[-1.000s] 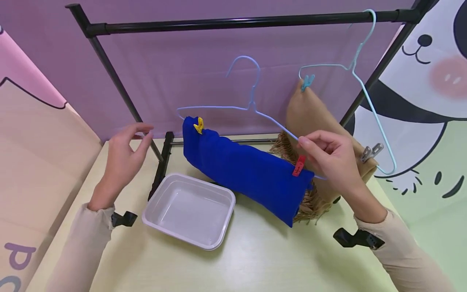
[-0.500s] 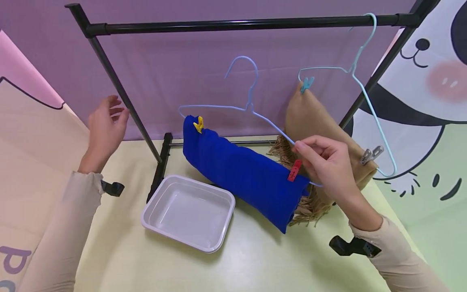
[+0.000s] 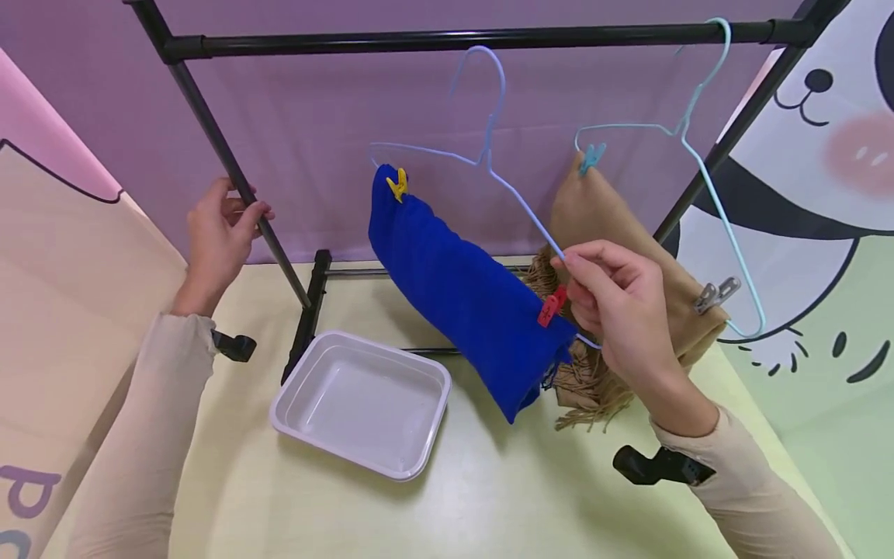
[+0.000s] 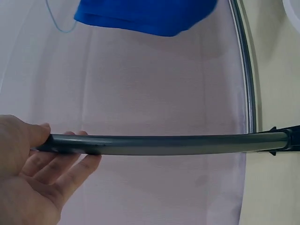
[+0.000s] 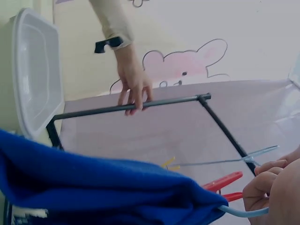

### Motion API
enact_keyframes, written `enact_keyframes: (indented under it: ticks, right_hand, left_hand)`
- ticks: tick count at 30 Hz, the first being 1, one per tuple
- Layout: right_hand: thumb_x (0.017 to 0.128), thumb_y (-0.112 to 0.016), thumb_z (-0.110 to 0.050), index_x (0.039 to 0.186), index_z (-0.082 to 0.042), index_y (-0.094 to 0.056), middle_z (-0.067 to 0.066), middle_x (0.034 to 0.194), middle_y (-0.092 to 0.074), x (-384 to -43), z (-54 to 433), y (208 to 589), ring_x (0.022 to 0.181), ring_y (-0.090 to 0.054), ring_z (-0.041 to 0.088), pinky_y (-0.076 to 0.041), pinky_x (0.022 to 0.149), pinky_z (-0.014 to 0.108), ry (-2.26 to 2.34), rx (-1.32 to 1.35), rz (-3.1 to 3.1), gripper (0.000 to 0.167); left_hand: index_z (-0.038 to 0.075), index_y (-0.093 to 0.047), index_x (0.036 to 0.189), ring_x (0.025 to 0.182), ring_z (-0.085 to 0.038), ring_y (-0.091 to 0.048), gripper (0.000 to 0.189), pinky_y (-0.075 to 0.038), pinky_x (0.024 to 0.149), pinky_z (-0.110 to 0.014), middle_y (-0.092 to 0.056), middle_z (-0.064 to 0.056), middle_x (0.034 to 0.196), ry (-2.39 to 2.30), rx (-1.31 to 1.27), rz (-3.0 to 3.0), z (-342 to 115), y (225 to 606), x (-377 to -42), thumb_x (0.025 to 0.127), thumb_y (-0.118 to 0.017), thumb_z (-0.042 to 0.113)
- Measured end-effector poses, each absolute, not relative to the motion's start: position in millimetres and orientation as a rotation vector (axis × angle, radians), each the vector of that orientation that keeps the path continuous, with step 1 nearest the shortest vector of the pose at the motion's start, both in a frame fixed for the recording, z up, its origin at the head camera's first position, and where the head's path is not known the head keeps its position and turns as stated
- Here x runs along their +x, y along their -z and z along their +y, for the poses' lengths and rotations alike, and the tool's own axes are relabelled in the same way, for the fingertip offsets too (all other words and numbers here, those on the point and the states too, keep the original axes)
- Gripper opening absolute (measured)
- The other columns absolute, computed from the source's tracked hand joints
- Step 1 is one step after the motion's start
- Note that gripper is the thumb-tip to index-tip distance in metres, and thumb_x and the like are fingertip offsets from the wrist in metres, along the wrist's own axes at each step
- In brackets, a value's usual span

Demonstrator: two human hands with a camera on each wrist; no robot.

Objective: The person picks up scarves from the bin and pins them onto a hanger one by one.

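In the head view my left hand [image 3: 220, 237] holds the black left upright [image 3: 209, 124] of a clothes rack. The left wrist view has the thumb on one side of that pole [image 4: 168, 145], the fingers behind it. My right hand [image 3: 618, 303] pinches the right arm of a lavender-blue hanger [image 3: 490, 140]. A folded blue cloth [image 3: 454, 272] hangs from it, clipped by a yellow clothespin [image 3: 397, 186] and a red clothespin [image 3: 552, 307]. The hanger's hook stands free, its top just under the rail [image 3: 349, 43] in this view.
At the right, a light-teal hanger [image 3: 722, 221] hangs on the rail, bearing a brown fringed cloth [image 3: 608, 213] with a blue clothespin [image 3: 592, 157] and a grey clothespin [image 3: 717, 296]. A white plastic basin [image 3: 293, 407] stands on the table [image 3: 489, 505] at front left.
My left hand has moved left and up from beside the rack and taken hold of its upright. My right hand has lifted the lavender-blue hanger and blue cloth toward the rail.
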State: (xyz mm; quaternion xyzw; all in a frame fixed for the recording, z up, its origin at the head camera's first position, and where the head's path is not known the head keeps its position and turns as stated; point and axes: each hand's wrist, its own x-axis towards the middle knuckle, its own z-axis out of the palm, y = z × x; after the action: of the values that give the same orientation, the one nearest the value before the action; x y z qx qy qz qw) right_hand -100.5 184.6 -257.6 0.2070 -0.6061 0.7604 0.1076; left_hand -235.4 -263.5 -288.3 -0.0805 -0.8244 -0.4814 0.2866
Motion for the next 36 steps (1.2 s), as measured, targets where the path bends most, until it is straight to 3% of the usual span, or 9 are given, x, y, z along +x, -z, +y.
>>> enact_keyframes:
  ticks: [12,21,36]
  right_hand:
    - [0.100,-0.053,-0.002,0.097,0.008,-0.066,0.005,0.059,-0.041,-109.6,152.3,243.1,0.041,-0.019,0.015,-0.008,0.036,0.028,-2.308,0.557,-1.588,0.017]
    - [0.103,-0.044,-0.001,0.102,0.004,-0.061,0.004,0.062,-0.040,-123.5,125.5,240.3,0.043,-0.022,0.015,-0.012,0.040,0.027,-2.341,0.537,-1.568,0.018]
    - [0.104,-0.039,-0.002,0.106,0.002,-0.053,0.003,0.066,-0.043,-140.2,93.0,269.6,0.045,-0.025,0.013,-0.018,0.039,0.021,-2.384,0.368,-1.556,0.015]
  left_hand:
    - [-0.001,-0.058,0.110,0.075,0.005,-0.066,0.016,-0.056,0.068,-0.020,-0.070,-0.028,0.099,1.347,-0.236,-2.154,-246.4,277.3,-215.3,0.097,-0.063,0.006]
    - [-0.001,-0.057,0.114,0.084,-0.016,-0.072,0.021,-0.056,0.068,-0.020,-0.071,-0.026,0.101,1.314,-0.215,-2.166,-252.8,290.5,-228.2,0.098,-0.062,0.011]
    - [0.005,-0.059,0.117,0.084,-0.014,-0.072,0.024,-0.057,0.070,-0.023,-0.073,-0.020,0.099,1.340,-0.206,-2.139,-259.5,305.3,-242.2,0.098,-0.063,0.017]
